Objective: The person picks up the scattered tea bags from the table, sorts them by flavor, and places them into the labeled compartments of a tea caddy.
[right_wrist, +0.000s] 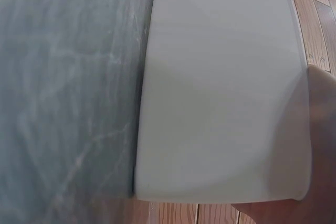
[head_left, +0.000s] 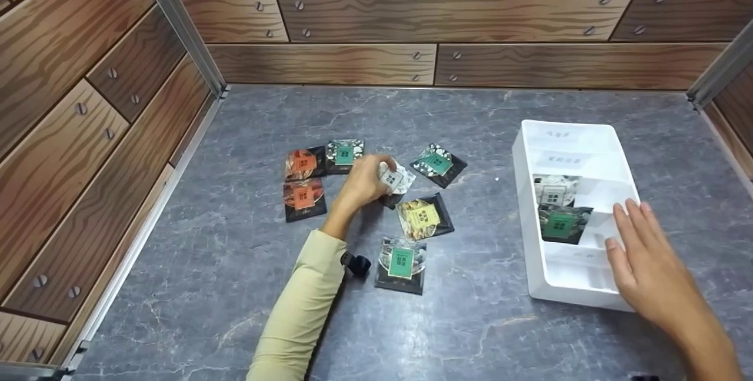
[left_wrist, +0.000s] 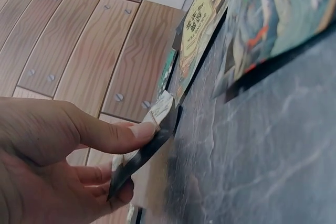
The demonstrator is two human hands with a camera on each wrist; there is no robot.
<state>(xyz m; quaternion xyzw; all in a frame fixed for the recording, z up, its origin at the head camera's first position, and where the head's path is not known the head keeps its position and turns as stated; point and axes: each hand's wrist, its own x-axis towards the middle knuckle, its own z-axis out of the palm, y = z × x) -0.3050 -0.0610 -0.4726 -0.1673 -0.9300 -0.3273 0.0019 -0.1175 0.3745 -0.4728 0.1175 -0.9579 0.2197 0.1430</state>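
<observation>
My left hand (head_left: 362, 184) pinches a white-labelled tea sachet (head_left: 397, 179) between thumb and fingers. In the left wrist view that sachet (left_wrist: 167, 124) is tilted, with its dark back toward the tabletop. Close by lie a yellow-labelled oolong tea sachet (head_left: 425, 216) and a green-labelled one with white flowers (head_left: 345, 154). My right hand (head_left: 662, 269) lies along the right rim of a white divided box (head_left: 531, 246), fingers straight. One compartment of the box holds a white-labelled sachet (head_left: 555, 190), the one in front of it a green-labelled sachet (head_left: 562, 223). The right wrist view shows the box's side wall (right_wrist: 220, 93).
Two orange-labelled sachets (head_left: 304, 197) lie left of my left hand. Another green flowered sachet (head_left: 439, 164) is to its right, and a green-labelled one (head_left: 401, 264) lies nearer me. Wood-patterned panels (head_left: 459, 13) wall in the grey marbled tabletop (head_left: 470, 322).
</observation>
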